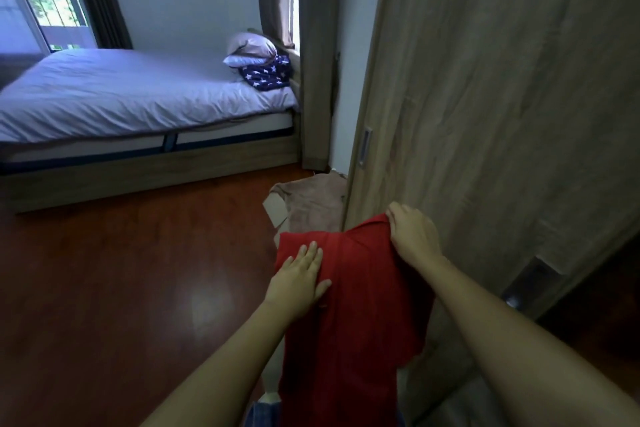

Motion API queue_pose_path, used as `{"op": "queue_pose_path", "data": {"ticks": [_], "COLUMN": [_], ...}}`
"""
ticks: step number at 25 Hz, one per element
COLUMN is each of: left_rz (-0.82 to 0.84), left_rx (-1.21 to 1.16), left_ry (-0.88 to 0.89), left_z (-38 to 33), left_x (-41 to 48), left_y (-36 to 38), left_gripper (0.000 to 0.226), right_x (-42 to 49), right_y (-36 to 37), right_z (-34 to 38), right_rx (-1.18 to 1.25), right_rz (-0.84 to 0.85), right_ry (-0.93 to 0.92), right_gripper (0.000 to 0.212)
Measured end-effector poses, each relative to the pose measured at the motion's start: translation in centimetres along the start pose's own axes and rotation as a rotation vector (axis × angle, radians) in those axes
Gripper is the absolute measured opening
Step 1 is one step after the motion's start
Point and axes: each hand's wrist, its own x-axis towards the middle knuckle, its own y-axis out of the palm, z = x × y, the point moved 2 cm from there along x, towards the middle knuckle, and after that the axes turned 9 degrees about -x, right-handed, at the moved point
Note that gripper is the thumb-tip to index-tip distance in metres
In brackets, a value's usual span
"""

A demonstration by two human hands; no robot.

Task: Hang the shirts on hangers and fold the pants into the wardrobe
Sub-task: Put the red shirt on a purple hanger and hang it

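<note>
I see the shirt (346,305) hanging at 6 o'clock. The right hand (414,236) pinches its top edge at the shirt's 1 o'clock, and the left hand (299,274) lies flat and open on the cloth. No hanger shows. If that single pinch slips, I judge the shirt falls to the floor (121,270).

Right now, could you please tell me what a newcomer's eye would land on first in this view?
The red shirt at lower centre stands out first: the right hand grips its top edge while the left hand lies flat on it. Behind, at the left, is a bed with a starred cloth at its far end. A wooden door fills the right.
</note>
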Motion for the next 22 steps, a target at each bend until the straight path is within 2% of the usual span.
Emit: {"op": "queue_pose_path", "data": {"ticks": [3, 6, 7, 8, 10, 11, 13, 14, 15, 17, 18, 20, 22], "left_rz": [0.029, -0.298, -0.390, -0.406, -0.320, -0.250, -0.072, 0.007, 0.081, 0.203, 0.204, 0.108, 0.057], "left_rx": [-0.107, -0.333, -0.429, -0.515, -0.614, -0.642, -0.686, -0.646, -0.505, -0.185, -0.132, -0.263, -0.345], "left_ry": [0.015, 0.012, 0.056, 0.134, 0.302, 0.355, 0.368, 0.319, 0.229, 0.095, 0.105, 0.128, 0.127], "left_z": [-0.2, -1.8, -2.9, -4.1, -7.0, -8.3, -10.1, -10.0, -9.3, -6.7, -5.6, -4.8, -5.1], "left_x": [-0.1, -0.8, -0.9, -0.6, 0.1, 0.2, 0.3, 0.6, 0.7, -0.2, -0.6, -1.1, -1.1], "left_y": [-2.0, -6.5, -8.1, -9.5, -11.9, -12.8, -13.4, -13.0, -12.1, -8.4, -6.3, -4.3, -5.0], "left_gripper": [0.059, 0.044, 0.046, 0.053, 0.065, 0.063, 0.065, 0.074, 0.080, 0.068, 0.054, 0.026, 0.023], "right_x": [-0.2, -0.5, -0.6, -0.8, -1.4, -1.8, -2.6, -3.1, -3.6, -4.5, -5.0, -5.8, -6.7], "right_y": [-3.5, -8.4, -10.2, -11.9, -15.0, -16.4, -18.8, -19.8, -20.4, -21.5, -21.8, -22.0, -22.4], "right_z": [0.9, 2.0, 2.2, 2.6, 3.1, 3.1, 2.3, 1.7, 1.1, 0.0, -0.5, -1.4, -3.1], "right_rx": [0.144, 0.174, 0.144, 0.112, 0.072, 0.051, -0.004, -0.026, -0.044, -0.101, -0.143, -0.222, -0.264], "right_rz": [-0.021, 0.039, 0.050, 0.046, 0.001, -0.031, -0.094, -0.120, -0.132, -0.122, -0.115, -0.136, -0.192], "right_ry": [-0.163, -0.399, -0.451, -0.488, -0.526, -0.531, -0.502, -0.481, -0.466, -0.456, -0.465, -0.516, -0.506], "right_gripper": [0.024, 0.026, 0.027, 0.029, 0.030, 0.030, 0.030, 0.031, 0.032, 0.035, 0.036, 0.040, 0.052]}}
